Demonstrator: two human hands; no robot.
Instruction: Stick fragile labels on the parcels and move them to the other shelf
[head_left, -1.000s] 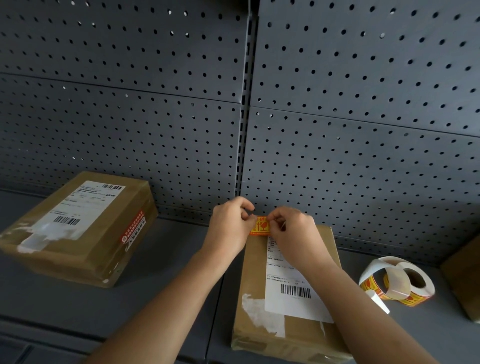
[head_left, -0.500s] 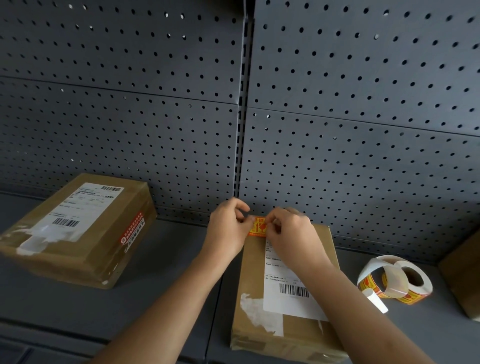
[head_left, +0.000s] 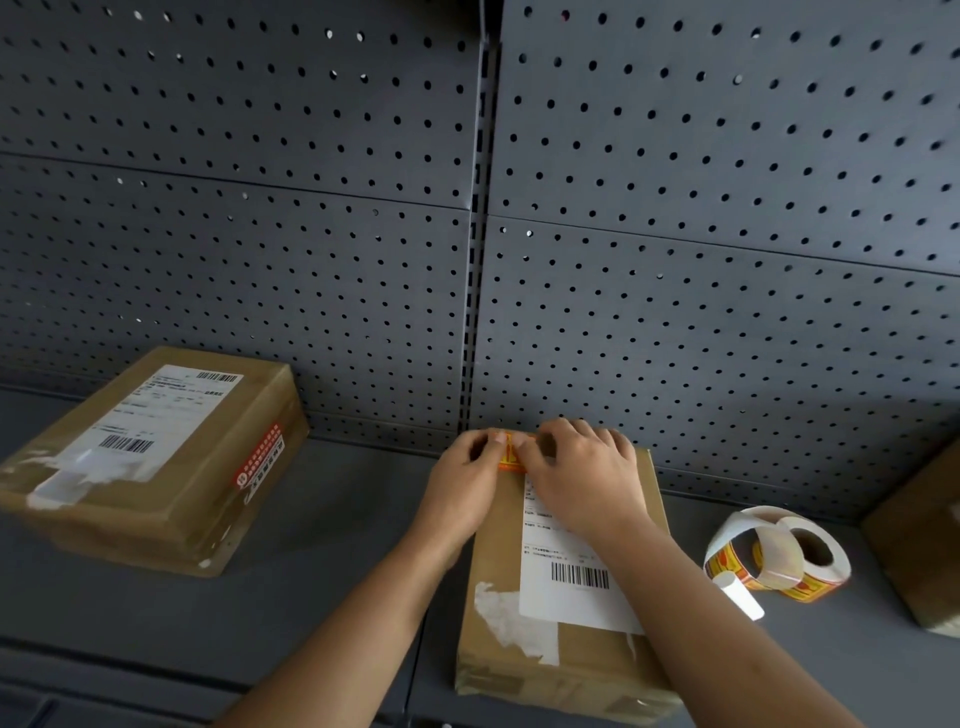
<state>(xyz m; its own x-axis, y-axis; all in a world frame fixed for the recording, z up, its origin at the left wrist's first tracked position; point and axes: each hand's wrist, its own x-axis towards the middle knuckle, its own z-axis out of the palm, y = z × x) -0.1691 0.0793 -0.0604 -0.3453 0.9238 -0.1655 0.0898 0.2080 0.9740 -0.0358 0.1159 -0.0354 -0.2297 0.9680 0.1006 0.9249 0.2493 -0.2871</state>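
A brown parcel (head_left: 519, 571) with a white shipping label lies lengthwise on the grey shelf (head_left: 332, 582) in front of me. At its far end sits an orange-yellow fragile label (head_left: 511, 458), mostly covered by my fingers. My left hand (head_left: 465, 480) pinches the label's left edge. My right hand (head_left: 587, 478) holds its right side with thumb and curled fingers, low against the parcel's top. A second brown parcel (head_left: 156, 467), with a red sticker on its side, lies on the shelf at left.
A roll of fragile labels (head_left: 779, 558) with a loose backing strip lies right of the middle parcel. Part of another brown box (head_left: 919, 545) shows at the right edge. A perforated grey back panel (head_left: 675, 312) rises close behind the parcels.
Both hands have come down with the label onto the far end of the middle parcel. My right hand now spreads further over the parcel's top.
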